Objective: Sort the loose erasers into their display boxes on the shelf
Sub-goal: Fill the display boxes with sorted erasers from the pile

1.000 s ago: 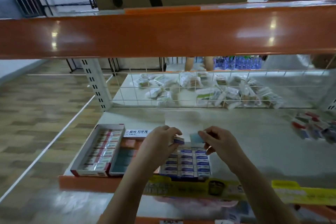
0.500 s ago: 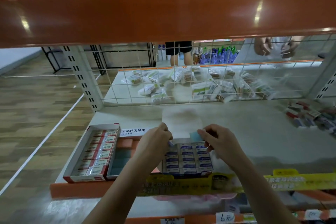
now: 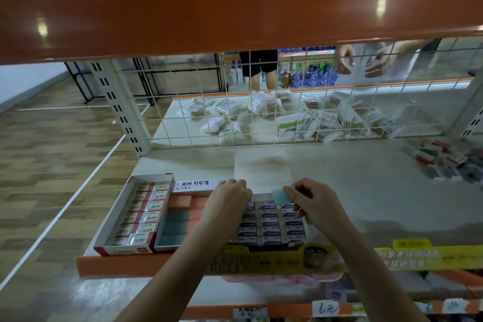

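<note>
While wood-look flooring (image 3: 47,154) stretches left of the grey shelf (image 3: 366,191), the right hand (image 3: 317,204) pinches a blue eraser (image 3: 280,195); the left hand (image 3: 228,206) curls over the display box (image 3: 271,225), its grasp unclear

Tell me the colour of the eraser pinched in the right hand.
Light blue eraser, held by the right hand; head view.

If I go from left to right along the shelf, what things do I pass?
Red eraser box → orange-and-teal eraser box → left hand → blue eraser → right hand → loose eraser pile.
</note>
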Demonstrator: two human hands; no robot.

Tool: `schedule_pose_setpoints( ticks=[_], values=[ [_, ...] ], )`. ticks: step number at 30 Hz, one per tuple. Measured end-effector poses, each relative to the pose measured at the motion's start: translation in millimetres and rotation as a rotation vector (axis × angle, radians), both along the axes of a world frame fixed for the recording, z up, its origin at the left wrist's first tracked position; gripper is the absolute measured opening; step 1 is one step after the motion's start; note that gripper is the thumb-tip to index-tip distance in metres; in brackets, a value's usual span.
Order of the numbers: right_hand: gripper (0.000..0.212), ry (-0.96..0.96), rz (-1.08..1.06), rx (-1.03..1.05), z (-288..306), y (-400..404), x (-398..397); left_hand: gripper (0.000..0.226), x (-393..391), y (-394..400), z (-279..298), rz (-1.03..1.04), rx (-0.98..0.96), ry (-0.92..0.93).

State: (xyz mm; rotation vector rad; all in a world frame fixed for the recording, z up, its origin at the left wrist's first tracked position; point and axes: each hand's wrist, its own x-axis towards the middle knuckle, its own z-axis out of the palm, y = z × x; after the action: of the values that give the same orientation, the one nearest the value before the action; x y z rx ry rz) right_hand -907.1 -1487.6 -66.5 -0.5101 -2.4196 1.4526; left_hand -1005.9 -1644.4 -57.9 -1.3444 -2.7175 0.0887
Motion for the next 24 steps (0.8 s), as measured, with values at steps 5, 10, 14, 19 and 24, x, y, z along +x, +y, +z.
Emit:
schedule_pose_setpoints(
  ticks=[5,10,14,19,24],
  values=[
    [0.013,0.008,0.009,-0.006,-2,1,0,0.016,9,-1,-2,0.040,-0.046,-0.035],
    [0.013,0.008,0.019,-0.021,-2,1,1,0.015,14,-2,-2,0.089,-0.062,-0.047],
    [0.015,0.002,0.015,-0.013,-3,2,2,0.018,18,2,-2,0.102,-0.084,-0.001],
    [0.017,-0.012,0.030,0.003,3,2,1,0.019,19,0,2,0.069,-0.089,-0.028],
    [0.014,0.001,0.078,0.022,19,-4,-15,0.030,27,-26,23,0.041,0.128,-0.172]
  ],
)
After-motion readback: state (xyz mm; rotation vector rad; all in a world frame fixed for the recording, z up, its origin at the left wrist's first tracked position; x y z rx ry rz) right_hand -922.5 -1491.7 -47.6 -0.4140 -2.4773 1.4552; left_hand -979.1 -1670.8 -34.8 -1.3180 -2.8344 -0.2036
